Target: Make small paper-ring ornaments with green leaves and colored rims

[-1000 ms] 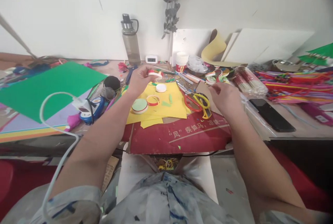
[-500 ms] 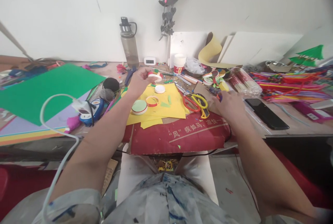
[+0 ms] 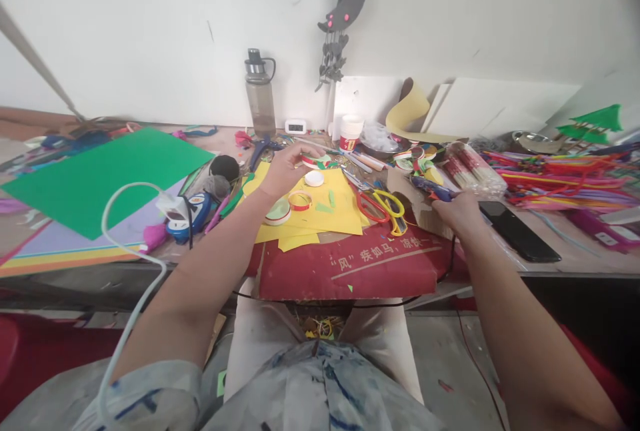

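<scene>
My left hand (image 3: pixel 286 169) pinches a small round paper disc (image 3: pixel 316 163) with a red-and-white rim and green bits, above the yellow paper sheets (image 3: pixel 333 217). My right hand (image 3: pixel 459 212) is closed around the handle of a dark blue glue gun (image 3: pixel 431 187), its nozzle pointing left over a piece of brown cardboard. On the yellow sheets lie a white disc (image 3: pixel 315 179), a red-and-yellow paper ring (image 3: pixel 300 201), a pale green disc (image 3: pixel 279 211) partly behind my left wrist, and green scraps. Red-handled scissors (image 3: pixel 373 207) and yellow-handled scissors (image 3: pixel 390 204) lie between my hands.
A red cardboard sheet (image 3: pixel 350 271) covers the table's front edge. Behind stand a water bottle (image 3: pixel 261 101), a small clock (image 3: pixel 295 127) and a paper cup (image 3: pixel 350 134). Green paper (image 3: pixel 110 177) and a power strip (image 3: pixel 193 217) lie left; a phone (image 3: pixel 520 231) and pipe cleaners (image 3: pixel 570 174) lie right.
The right hand has drawn back slightly, and the glue gun now shows clearly in it. The left hand still holds the disc. The whole view has shifted a little.
</scene>
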### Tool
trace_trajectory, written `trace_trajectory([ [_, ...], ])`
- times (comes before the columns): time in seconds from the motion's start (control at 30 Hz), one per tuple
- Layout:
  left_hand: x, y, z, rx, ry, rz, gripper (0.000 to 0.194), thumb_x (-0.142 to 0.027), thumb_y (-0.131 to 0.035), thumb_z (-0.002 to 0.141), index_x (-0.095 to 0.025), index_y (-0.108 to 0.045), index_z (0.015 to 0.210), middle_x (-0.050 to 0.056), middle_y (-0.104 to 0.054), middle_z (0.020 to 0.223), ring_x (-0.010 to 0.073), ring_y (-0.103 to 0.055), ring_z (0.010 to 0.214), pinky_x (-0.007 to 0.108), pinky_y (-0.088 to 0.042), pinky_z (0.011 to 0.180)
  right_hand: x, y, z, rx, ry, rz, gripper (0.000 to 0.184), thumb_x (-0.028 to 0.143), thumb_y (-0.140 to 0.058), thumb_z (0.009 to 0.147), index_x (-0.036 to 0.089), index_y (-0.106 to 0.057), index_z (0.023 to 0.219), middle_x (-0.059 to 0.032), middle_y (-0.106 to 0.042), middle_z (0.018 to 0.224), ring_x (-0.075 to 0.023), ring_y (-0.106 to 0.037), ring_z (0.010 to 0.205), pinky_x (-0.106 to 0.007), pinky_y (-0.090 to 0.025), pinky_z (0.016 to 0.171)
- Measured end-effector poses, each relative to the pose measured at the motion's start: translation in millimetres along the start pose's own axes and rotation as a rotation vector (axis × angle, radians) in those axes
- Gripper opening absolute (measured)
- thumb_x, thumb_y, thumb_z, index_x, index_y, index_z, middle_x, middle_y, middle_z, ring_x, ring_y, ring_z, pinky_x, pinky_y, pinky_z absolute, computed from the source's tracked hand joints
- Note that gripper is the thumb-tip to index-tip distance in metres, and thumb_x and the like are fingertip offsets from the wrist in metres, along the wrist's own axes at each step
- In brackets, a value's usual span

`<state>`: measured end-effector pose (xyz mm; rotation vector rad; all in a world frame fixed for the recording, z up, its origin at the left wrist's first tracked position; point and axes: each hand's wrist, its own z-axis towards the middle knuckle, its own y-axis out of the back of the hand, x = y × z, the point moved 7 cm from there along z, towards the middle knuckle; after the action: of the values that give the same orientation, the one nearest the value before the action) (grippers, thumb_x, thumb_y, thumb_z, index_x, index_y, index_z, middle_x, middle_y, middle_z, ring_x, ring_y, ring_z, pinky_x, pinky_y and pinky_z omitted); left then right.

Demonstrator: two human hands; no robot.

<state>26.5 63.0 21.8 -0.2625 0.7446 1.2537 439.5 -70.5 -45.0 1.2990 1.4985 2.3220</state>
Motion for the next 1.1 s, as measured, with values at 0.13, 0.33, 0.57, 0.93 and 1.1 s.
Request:
trace_trajectory([
  [0.13, 11, 0.6, 1, -0.054, 0.101, -0.103, 0.024, -0.025, -0.088, 0.076, -0.021, -0.074, 0.095, 0.006, -0.081, 0.107, 0.0219, -0.077, 0.108, 0.040, -0.059, 0.099, -3, 17, -1, -0.049, -0.098, 0.126, 0.020, 0.020, -0.076, 0.070, 0.015, -0.069, 0.089, -0.0015, -0.059, 0.068, -0.0187, -0.055, 0.065, -0.034, -0.046, 0.063],
  [0.33, 24, 0.3, -3, -0.053, 0.246, -0.077, 0.027, -0.013, -0.083, 0.068, -0.019, -0.077, 0.093, 0.004, -0.080, 0.101, 0.0179, -0.074, 0.095, 0.031, -0.058, 0.085, 3, -2, 8, 0.022, -0.093, 0.370, 0.015, 0.015, -0.072, 0.065, 0.022, -0.061, 0.073, -0.0001, -0.057, 0.066, -0.0195, -0.057, 0.065, -0.036, -0.054, 0.060],
  [0.57, 29, -3.3, -6, -0.004, 0.343, -0.195, 0.033, -0.021, -0.091, 0.068, -0.018, -0.072, 0.095, 0.002, -0.078, 0.089, 0.0141, -0.072, 0.075, 0.028, -0.058, 0.071, 6, -10, 9, -0.031, -0.058, 0.675, 0.034, 0.019, -0.072, 0.063, 0.023, -0.057, 0.093, 0.0003, -0.063, 0.084, -0.0167, -0.060, 0.070, -0.032, -0.062, 0.056],
  [0.93, 38, 14.2, -3, -0.131, 0.327, -0.248, 0.050, -0.042, -0.098, 0.066, -0.022, -0.059, 0.092, -0.004, -0.070, 0.077, 0.0143, -0.072, 0.070, 0.028, -0.061, 0.063, 141, 7, -33, 0.127, 0.486, 0.891, 0.026, 0.039, -0.065, 0.083, 0.028, -0.055, 0.104, -0.0053, -0.075, 0.106, -0.0160, -0.064, 0.070, -0.030, -0.054, 0.060],
  [1.1, 11, 25.4, 2, -0.132, 0.193, -0.165, 0.044, -0.044, -0.095, 0.072, -0.021, -0.064, 0.093, 0.003, -0.076, 0.092, 0.0180, -0.075, 0.085, 0.036, -0.064, 0.079, 191, -12, -81, 0.379, 0.688, 0.909, 0.027, 0.052, -0.065, 0.091, 0.027, -0.059, 0.100, -0.0042, -0.075, 0.098, -0.0152, -0.056, 0.061, -0.033, -0.052, 0.058],
])
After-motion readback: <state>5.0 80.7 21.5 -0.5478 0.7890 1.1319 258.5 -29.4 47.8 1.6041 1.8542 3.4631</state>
